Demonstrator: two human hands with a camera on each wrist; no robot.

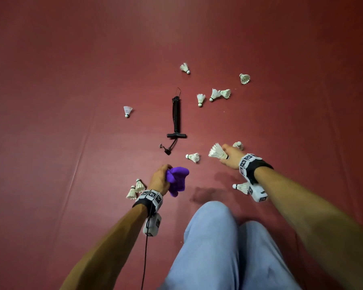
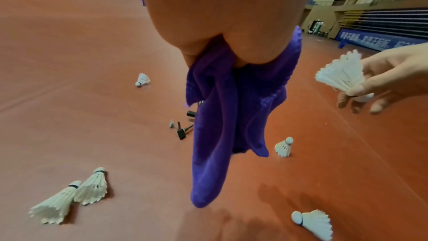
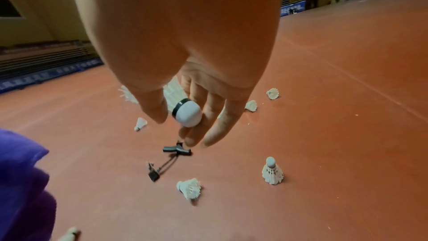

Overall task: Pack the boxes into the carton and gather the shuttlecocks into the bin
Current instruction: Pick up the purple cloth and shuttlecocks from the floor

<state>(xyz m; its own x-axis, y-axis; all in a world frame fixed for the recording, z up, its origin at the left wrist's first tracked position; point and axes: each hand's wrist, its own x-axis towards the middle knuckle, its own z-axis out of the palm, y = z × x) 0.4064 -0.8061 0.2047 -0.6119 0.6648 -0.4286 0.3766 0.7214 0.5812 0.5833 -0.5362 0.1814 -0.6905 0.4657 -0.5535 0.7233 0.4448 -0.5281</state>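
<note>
Shuttlecock [image 1: 217, 152]: pinched near its cork in the right hand [image 1: 231, 156], lifted off the red floor [image 1: 71, 80]
Left hand [image 1: 160, 179]: fingers clamped on a purple cloth [image 1: 177, 178], probably kept clear of collecting
Other shuttlecocks: scattered around a black pump [image 1: 176, 116]; no bin visible

Even, dim indoor light falls from overhead, laying soft dark shadows on the red floor [image 1: 71, 80] at about 6 o'clock in the head view, whose corners darken. Both wrist views bow strongly at the edges. The left hand [image 2: 222, 12] and right hand [image 3: 180, 30] fill them at 12 o'clock, close and soft; the background is slightly blurred.
</note>
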